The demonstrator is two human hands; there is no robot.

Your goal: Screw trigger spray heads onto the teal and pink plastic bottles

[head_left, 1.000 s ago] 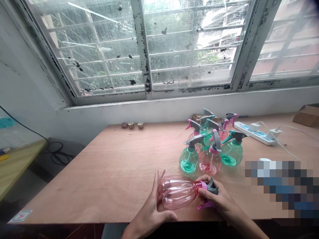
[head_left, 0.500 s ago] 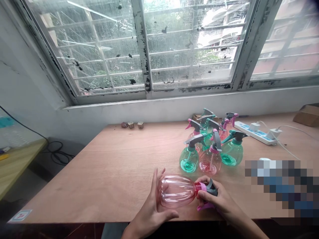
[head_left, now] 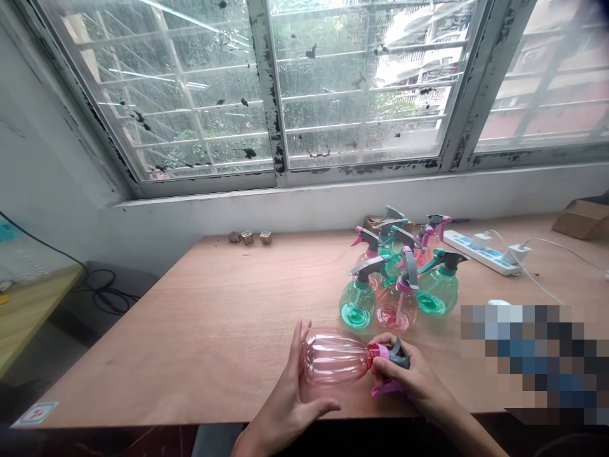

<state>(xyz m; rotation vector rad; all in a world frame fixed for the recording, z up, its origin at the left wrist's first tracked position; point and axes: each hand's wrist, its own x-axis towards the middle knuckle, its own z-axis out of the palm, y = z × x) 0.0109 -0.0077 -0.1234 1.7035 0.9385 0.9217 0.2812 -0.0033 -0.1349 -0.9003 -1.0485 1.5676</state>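
Pink bottle [head_left: 333,358] in 2 hands; 7 bottles [head_left: 397,279] behind.

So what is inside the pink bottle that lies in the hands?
The pink bottle looks empty: its clear wall shows no liquid. The right hand covers the neck, so a tube cannot be seen. The left hand cups its base.

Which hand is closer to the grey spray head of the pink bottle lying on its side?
Right. The right hand grips the neck at the grey spray head of the pink bottle; the left hand cups the bottle's base, at the far end.
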